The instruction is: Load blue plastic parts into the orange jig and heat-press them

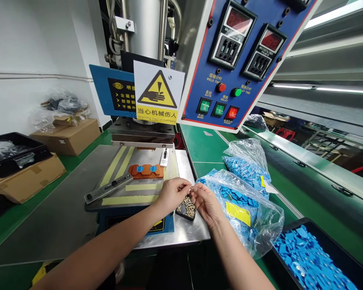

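My left hand [173, 194] and my right hand [208, 204] meet fingertip to fingertip, both closed in a pinch. Whatever lies between the fingertips is too small to make out. Right below them a small black tray [181, 214] holds many little brass-coloured metal pieces [187, 207], partly covered by my hands. Beyond my left hand, an orange-brown fixture [153, 172] sits on the press bed with two small blue plastic parts [140, 169] on it. A metal bar [109, 188] lies aslant at the fixture's left.
Above the bed hangs the press head with a warning sign [159, 92]; a blue control panel [226, 96] leans at upper right. Bags of blue parts [236, 193] lie right of my hands, near a black bin [316, 231]. Cardboard boxes [68, 137] stand left.
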`<state>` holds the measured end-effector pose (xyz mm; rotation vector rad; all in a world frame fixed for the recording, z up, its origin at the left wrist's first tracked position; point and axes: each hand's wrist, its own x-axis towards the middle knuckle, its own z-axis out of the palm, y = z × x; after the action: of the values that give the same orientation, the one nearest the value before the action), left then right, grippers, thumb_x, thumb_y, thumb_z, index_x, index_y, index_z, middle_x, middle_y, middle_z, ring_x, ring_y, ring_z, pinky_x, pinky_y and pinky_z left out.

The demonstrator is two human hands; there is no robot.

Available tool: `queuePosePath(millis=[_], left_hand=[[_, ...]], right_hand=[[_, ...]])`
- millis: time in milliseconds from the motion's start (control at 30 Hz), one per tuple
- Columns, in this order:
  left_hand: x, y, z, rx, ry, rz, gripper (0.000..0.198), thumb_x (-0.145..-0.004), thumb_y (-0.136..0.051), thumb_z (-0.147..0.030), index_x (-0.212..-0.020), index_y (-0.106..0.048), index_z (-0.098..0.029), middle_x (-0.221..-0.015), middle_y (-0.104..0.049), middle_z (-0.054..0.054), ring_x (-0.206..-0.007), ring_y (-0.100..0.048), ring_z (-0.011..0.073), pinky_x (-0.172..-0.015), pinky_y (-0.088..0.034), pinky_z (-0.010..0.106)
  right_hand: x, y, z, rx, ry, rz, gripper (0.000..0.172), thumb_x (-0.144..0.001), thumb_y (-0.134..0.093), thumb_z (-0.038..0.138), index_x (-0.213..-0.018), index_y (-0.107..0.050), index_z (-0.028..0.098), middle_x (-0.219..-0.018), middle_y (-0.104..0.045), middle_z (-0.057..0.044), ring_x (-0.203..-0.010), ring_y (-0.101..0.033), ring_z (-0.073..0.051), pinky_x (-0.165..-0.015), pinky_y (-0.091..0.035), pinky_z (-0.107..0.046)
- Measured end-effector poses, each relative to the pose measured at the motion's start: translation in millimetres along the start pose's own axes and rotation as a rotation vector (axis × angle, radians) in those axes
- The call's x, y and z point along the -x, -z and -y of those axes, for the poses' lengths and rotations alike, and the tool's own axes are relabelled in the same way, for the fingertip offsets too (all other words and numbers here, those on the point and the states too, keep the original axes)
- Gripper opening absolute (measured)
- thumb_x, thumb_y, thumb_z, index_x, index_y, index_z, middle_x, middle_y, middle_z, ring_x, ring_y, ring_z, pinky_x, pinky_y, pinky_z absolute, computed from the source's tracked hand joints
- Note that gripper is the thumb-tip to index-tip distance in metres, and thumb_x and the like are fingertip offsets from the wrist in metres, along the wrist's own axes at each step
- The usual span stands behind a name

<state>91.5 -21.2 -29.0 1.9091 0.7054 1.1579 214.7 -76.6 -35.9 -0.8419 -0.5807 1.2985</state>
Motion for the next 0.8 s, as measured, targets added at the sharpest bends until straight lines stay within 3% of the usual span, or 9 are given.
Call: queuePosePath(millis=[67, 200, 300, 400, 533, 667, 800], left_hand=[[-5, -7.2, -1, -0.178, 0.003, -0.038, 0.016, -0.079, -0.054, -0.010, -0.073, -0.067, -0.017, -0.072, -0.069, 0.003, -0.067, -0.064, 0.0149, -0.063, -0.051, 0.026], [0, -6.5, -8, -0.412, -0.109, 0.049, 0.016, -0.081, -0.054, -0.009, -0.082, -0.068, -0.017, -0.081, -0.070, 0.005, -0.075, -0.064, 0.0170, -0.072, -0.051, 0.029], [26, 12.8, -12, -0.353, -0.281, -0.022, 0.017, -0.085, -0.052, -0.013, -0.097, -0.065, -0.015, -0.093, -0.068, 0.006, -0.084, -0.063, 0.0149, -0.076, -0.050, 0.026], [60, 38.1, -14, -0.341, -0.334, -0.052, 0.013, -0.087, -0.052, -0.016, -0.094, -0.063, -0.018, -0.085, -0.068, 0.002, -0.075, -0.063, 0.0116, -0.071, -0.050, 0.023], [85, 57.8, -10, -0.492, -0.382, 0.061, 0.011, -0.086, -0.054, -0.019, -0.089, -0.065, -0.021, -0.079, -0.068, 0.001, -0.075, -0.062, 0.0134, -0.072, -0.050, 0.026], [87, 57.6, -3, -0.617, -0.410, 0.189, 0.013, -0.085, -0.056, -0.020, -0.093, -0.066, -0.022, -0.081, -0.068, 0.003, -0.078, -0.062, 0.0164, -0.073, -0.051, 0.029], [76, 49.7, -7, -0.502, -0.321, 0.085, 0.018, -0.087, -0.054, -0.019, -0.102, -0.064, -0.020, -0.091, -0.069, 0.005, -0.081, -0.065, 0.0161, -0.076, -0.053, 0.029]], right_hand=[[-5, 1, -6, -0.020, 0.047, -0.082, 0.021, -0.057, -0.083, 0.019, -0.066, -0.063, 0.017, -0.060, -0.063, 0.002, -0.055, -0.057, -0.008, -0.053, -0.050, -0.017], [-10, 7, -12, -0.026, 0.038, -0.173, 0.022, -0.055, -0.082, 0.017, -0.065, -0.062, 0.019, -0.062, -0.062, 0.003, -0.056, -0.057, -0.008, -0.055, -0.051, -0.018], [-12, 13, -10, -0.004, 0.039, -0.174, 0.022, -0.058, -0.080, 0.015, -0.066, -0.060, 0.020, -0.063, -0.061, 0.005, -0.058, -0.057, -0.007, -0.056, -0.051, -0.016], [-15, 17, -11, 0.046, 0.081, -0.155, 0.021, -0.060, -0.078, 0.013, -0.068, -0.059, 0.019, -0.064, -0.062, 0.005, -0.059, -0.057, -0.006, -0.057, -0.050, -0.016], [-15, 18, -15, 0.080, 0.044, -0.202, 0.019, -0.057, -0.079, 0.014, -0.066, -0.062, 0.018, -0.060, -0.062, 0.004, -0.055, -0.057, -0.005, -0.055, -0.050, -0.016], [-8, 14, -12, 0.148, -0.010, -0.102, 0.019, -0.054, -0.081, 0.015, -0.063, -0.065, 0.016, -0.058, -0.063, 0.003, -0.052, -0.057, -0.006, -0.051, -0.049, -0.016], [1, 5, -4, 0.116, -0.069, 0.076, 0.017, -0.058, -0.082, 0.017, -0.066, -0.066, 0.016, -0.056, -0.063, 0.003, -0.051, -0.056, -0.006, -0.050, -0.048, -0.015]])
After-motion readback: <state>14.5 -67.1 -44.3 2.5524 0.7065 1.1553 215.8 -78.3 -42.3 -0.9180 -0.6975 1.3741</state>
